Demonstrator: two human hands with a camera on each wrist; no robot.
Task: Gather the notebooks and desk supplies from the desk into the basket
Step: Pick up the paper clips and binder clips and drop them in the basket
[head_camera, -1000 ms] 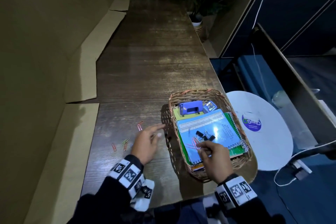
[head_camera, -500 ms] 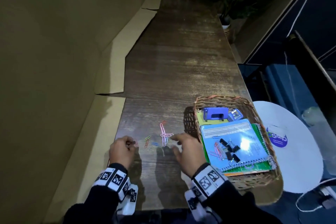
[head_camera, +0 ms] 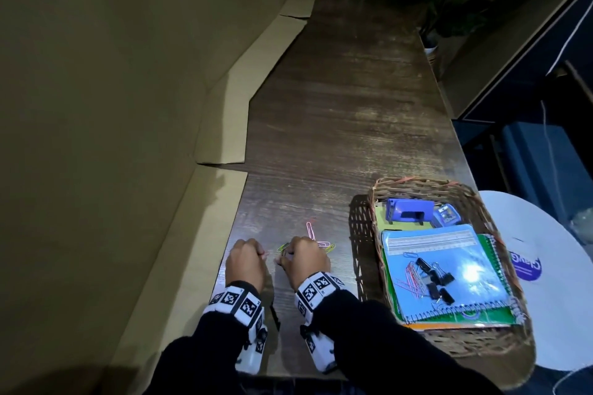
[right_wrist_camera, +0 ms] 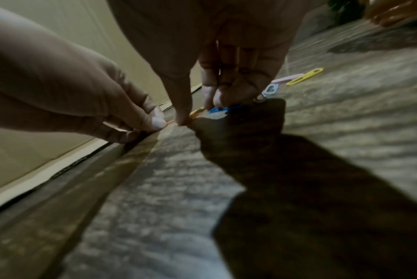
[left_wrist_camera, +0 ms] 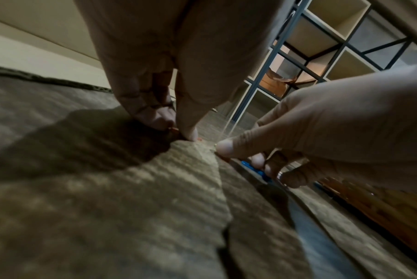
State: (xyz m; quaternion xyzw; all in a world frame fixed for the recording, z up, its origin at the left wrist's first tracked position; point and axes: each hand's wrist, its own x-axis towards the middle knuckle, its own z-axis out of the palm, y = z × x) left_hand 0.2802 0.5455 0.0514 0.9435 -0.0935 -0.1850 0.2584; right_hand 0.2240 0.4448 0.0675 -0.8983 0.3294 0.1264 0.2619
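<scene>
— What lay farthest left?

— Cardboard sheets (head_camera: pixel 221 125) along the wall, edging the wooden desk (head_camera: pixel 346 112). Then came the left hand (head_camera: pixel 245 261), knuckles up near the desk's front edge, thumb and forefinger pressed together on an orange paper clip (left_wrist_camera: pixel 173 129) right at the desk surface.

— And the other hand?

— The right hand (head_camera: pixel 306 261) was just beside it, the two nearly touching. Its fingers curled down, pinching at a blue paper clip (right_wrist_camera: pixel 218 110) on the wood; an orange clip showed at its thumb tip, though I could not tell whether it was lifted.

— Anything loose around it?

— Yes, a green clip (head_camera: pixel 283 247) poked out on its left, a pink clip (head_camera: pixel 310 229) stood beyond the knuckles, and a yellow clip (head_camera: pixel 330 248) lay on its right, all flat on the desk.

— Where was the basket?

— The wicker basket (head_camera: pixel 475 199) sat at the desk's right edge, well apart from the hands. Inside, a blue notebook (head_camera: pixel 475 266) topped a green one, with black binder clips (head_camera: pixel 436 279) and more paper clips on its cover, and a blue hole punch (head_camera: pixel 409 210) at the far end.

— Farther right?

— A round white table (head_camera: pixel 558 298), off the desk.
</scene>
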